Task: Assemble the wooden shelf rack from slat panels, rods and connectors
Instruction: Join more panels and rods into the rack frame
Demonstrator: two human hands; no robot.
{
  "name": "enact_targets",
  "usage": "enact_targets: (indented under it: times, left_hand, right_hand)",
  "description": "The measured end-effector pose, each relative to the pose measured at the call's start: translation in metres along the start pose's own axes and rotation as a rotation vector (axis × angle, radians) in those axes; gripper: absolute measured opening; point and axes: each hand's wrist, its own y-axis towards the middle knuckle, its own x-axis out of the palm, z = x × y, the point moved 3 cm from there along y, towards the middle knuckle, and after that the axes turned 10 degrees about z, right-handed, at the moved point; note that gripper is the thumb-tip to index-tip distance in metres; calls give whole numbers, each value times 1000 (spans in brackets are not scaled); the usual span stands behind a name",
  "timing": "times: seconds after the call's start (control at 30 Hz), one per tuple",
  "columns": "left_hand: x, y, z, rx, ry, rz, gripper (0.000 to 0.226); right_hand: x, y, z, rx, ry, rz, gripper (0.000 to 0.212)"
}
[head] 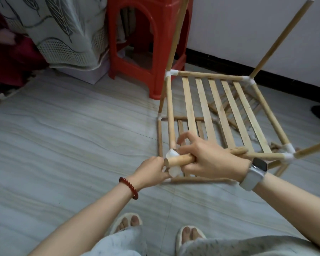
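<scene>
A wooden rod [181, 160] is gripped by the right hand [212, 159]; its end is pinched by the left hand [151, 170].

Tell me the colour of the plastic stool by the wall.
Red; the plastic stool shows clearest in the head view.

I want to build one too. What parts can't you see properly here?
Head view only:
- Near connector: mostly covered by the left hand and right hand, so the rod joint is hidden.
- Far rod: fine, but the other upright's top is cut off by the frame edge.
- Lower panel: hidden behind the upper slats.
</scene>
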Motion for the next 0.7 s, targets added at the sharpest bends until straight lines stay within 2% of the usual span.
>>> enact_targets:
  times: [0.07,0.13,0.2,0.3,0.4,0.53,0.6,0.63,0.7]
  left_hand:
    - [-10,-2,10,23,-56,-10,47]
    - [-27,-6,19,43,-191,43,51]
    - [-44,-10,25,36,-388,98,36]
    - [-60,-16,31,-22,-679,97,25]
    - [-63,-20,35,-52,-687,55,15]
    - [-59,-21,38,-65,-727,64,13]
    - [-60,-21,36,-97,-747,58,17]
    - [-61,-21,34,-130,-766,35,17]
    - [-64,-21,30,-239,-880,-11,18]
  right_hand:
    - [-1,-2,10,104,23,6,19]
    - [-7,0,20,244,200,116,18]
    - [-4,3,26,350,308,179,17]
    - [7,9,19,374,277,206,12]
    - [8,11,18,440,435,286,11]
    - [7,7,16,411,611,266,15]
    - [1,2,19,402,697,270,27]
    - [-2,-1,22,394,671,281,33]
    - [-5,-6,32,378,428,307,33]
